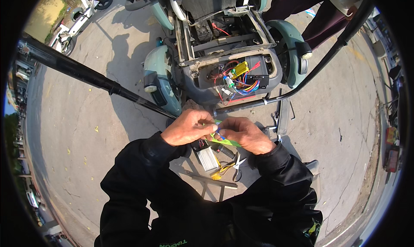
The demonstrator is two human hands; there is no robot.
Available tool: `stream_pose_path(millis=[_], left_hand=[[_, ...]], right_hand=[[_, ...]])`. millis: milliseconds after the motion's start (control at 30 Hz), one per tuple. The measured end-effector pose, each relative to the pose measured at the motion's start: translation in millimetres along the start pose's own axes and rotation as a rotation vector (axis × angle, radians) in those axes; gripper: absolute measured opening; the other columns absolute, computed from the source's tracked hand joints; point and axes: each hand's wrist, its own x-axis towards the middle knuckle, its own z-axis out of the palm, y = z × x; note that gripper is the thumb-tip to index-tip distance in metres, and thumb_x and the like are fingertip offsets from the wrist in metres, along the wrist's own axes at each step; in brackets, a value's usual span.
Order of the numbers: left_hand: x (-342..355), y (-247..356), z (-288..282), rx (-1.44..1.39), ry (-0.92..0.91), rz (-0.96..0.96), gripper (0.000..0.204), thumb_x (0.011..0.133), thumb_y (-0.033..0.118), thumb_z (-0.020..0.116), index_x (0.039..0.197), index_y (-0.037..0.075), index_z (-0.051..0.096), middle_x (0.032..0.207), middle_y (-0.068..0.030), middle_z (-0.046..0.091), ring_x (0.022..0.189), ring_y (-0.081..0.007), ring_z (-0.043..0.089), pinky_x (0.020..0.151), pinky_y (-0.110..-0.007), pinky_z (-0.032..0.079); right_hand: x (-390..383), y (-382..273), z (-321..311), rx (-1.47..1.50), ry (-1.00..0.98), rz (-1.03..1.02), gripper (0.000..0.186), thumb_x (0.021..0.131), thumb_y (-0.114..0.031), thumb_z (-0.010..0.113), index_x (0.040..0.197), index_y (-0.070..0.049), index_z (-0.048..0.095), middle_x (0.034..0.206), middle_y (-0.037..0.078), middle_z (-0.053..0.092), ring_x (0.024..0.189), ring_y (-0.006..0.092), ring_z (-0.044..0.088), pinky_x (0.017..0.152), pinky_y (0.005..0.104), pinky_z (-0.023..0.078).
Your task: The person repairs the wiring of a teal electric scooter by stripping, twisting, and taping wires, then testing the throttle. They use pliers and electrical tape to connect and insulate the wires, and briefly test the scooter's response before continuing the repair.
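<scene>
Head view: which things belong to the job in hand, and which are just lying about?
Likely part of the job:
small blue piece, at the fingertips of the left hand and right hand
coloured wires on the opened green vehicle
scissors, within reach

Probably just lying about:
white two-wheeler, far upper left
yellow leaf on the pavement
</scene>
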Motion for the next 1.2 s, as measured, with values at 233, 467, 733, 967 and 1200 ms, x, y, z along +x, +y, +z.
stream_pose_path(millis=[233,467,733,967,1200], left_hand=[[6,12,-18,-0.143,-0.089,0.034,0.032,0.100,0.030,0.065,0.106,-0.002,0.068,0.094,-0.0060,0.071,0.078,-0.0102,0.067,0.068,-0.024,0.053],[145,9,-77,0.220,0.524,-0.007,0.031,0.102,0.030,0.061,0.106,0.000,0.069,0.081,0.0016,0.063,0.067,-0.0101,0.053,0.063,-0.027,0.046],[173,-14,-87,-0.157,0.277,-0.206,0.034,0.100,0.039,0.064,0.099,0.007,0.073,0.078,0.0048,0.064,0.061,-0.0033,0.045,0.048,-0.023,0.032],[182,-4,-87,-0.344,0.167,-0.276,0.031,0.099,0.037,0.068,0.104,0.007,0.073,0.081,0.0064,0.065,0.060,-0.0017,0.042,0.046,-0.020,0.028],[190,-15,-87,-0.563,0.155,-0.325,0.022,0.097,0.029,0.072,0.099,0.008,0.072,0.075,0.0065,0.058,0.060,-0.0029,0.043,0.047,-0.020,0.030]], right_hand=[[1,-5,0,0.005,0.131,-0.036,0.019,0.101,-0.016,0.064,0.105,0.003,0.065,0.092,0.004,0.069,0.085,0.0099,0.062,0.079,0.0262,0.051],[24,-12,-24,0.080,0.369,-0.107,0.015,0.101,-0.012,0.062,0.106,0.002,0.064,0.090,0.007,0.069,0.076,0.0113,0.063,0.075,0.0259,0.049],[43,-22,-43,0.157,0.422,-0.056,0.011,0.101,-0.010,0.061,0.103,0.001,0.063,0.091,0.006,0.069,0.077,0.0107,0.063,0.077,0.0262,0.050],[57,-27,-49,0.137,0.399,-0.065,0.012,0.101,-0.011,0.062,0.102,0.001,0.063,0.090,0.006,0.069,0.076,0.0102,0.062,0.076,0.0256,0.049],[69,-22,-53,0.039,0.404,-0.113,0.015,0.100,-0.012,0.061,0.101,0.003,0.063,0.087,0.005,0.069,0.078,0.0080,0.062,0.072,0.0249,0.051]])
